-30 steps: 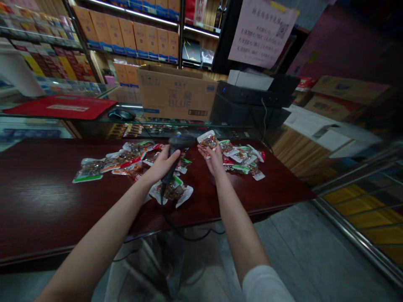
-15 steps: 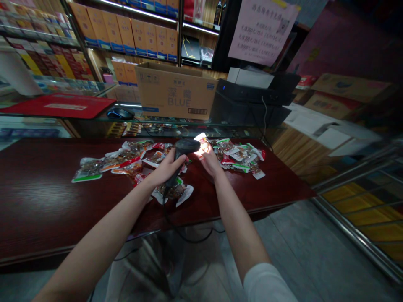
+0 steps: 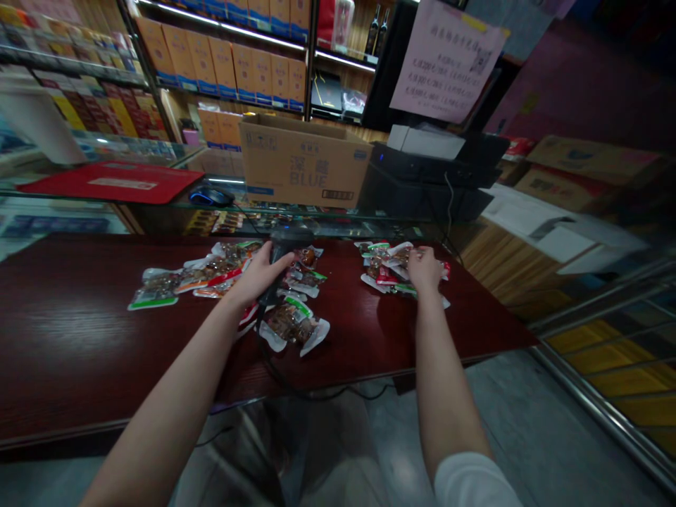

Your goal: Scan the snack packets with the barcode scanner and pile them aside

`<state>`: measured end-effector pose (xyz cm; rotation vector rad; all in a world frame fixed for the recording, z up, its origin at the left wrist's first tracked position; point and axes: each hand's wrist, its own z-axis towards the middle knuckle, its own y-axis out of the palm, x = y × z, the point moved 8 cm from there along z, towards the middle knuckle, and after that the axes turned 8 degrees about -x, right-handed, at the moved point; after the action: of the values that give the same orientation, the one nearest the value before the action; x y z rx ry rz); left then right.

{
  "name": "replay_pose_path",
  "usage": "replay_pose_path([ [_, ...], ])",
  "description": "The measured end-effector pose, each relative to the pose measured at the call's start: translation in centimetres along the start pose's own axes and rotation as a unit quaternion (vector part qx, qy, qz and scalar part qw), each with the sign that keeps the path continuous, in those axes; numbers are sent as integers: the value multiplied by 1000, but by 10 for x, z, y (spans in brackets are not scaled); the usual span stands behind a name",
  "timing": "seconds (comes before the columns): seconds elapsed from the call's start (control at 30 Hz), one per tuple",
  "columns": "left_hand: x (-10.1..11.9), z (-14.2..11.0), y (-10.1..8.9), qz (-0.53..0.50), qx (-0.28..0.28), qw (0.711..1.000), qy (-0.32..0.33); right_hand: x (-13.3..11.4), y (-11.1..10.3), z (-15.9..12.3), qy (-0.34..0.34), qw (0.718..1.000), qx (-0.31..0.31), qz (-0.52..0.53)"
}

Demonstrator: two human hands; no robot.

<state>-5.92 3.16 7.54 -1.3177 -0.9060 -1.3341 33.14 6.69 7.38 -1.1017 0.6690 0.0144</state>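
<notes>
My left hand [image 3: 258, 274] is wrapped round the handle of a black barcode scanner [image 3: 285, 239], held above the table with its head toward the right. Beneath and left of it lies a loose pile of clear vacuum-sealed snack packets [image 3: 211, 267] with red, green and orange edges. One packet with a green strip [image 3: 290, 322] lies nearer me, below the scanner. At the right-hand pile of packets [image 3: 388, 271], my right hand [image 3: 425, 267] has its fingers bent down and closed on a snack packet [image 3: 400, 255], partly hidden by the hand.
The scanner's cable [image 3: 296, 391] hangs over the front edge of the dark red table [image 3: 95, 324]. Behind stand a glass counter with a cardboard box [image 3: 306, 165], a mouse [image 3: 210, 197], a red mat [image 3: 110, 182] and a black printer [image 3: 433, 169]. A metal rail [image 3: 596, 394] stands at right.
My right hand has moved right, from in front of the scanner to the right-hand pile. The scanner's bright light on the packet is gone. My left hand has shifted slightly left with the scanner.
</notes>
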Motion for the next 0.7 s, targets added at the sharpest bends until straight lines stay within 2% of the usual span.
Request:
replay_pose_path([
  [0.1,-6,3,-7,-9,7,1000,-7,13,-4,3,13,998,35,-41],
  [0.17,-7,3,-9,-17,11,1000,-10,5,-6,-3,-7,997,73,-32],
  [0.27,-6,3,-10,-21,17,1000,-14,-41,-6,-21,-94,988,123,-11],
  [0.3,-5,3,-10,-21,18,1000,-15,-62,0,-27,-126,986,112,-5],
  [0.33,-4,3,-10,-21,19,999,-15,-84,13,-33,-161,985,69,3],
  [0.4,-2,2,-10,-18,20,1000,-13,-127,57,-45,-214,972,-95,26],
  [0.47,0,1,-9,-16,20,1000,-11,-151,109,-58,-170,946,-272,48],
  [0.5,0,1,-9,-18,19,1000,-11,-160,127,-62,-153,939,-304,50],
  [0.57,0,0,-10,-25,19,999,-13,-173,153,-67,-124,937,-322,51],
  [0.63,-1,0,-11,-30,25,999,-18,-179,167,-69,-97,942,-315,68],
  [0.7,-2,0,-12,-31,35,999,-23,-181,172,-69,-82,945,-301,103],
])
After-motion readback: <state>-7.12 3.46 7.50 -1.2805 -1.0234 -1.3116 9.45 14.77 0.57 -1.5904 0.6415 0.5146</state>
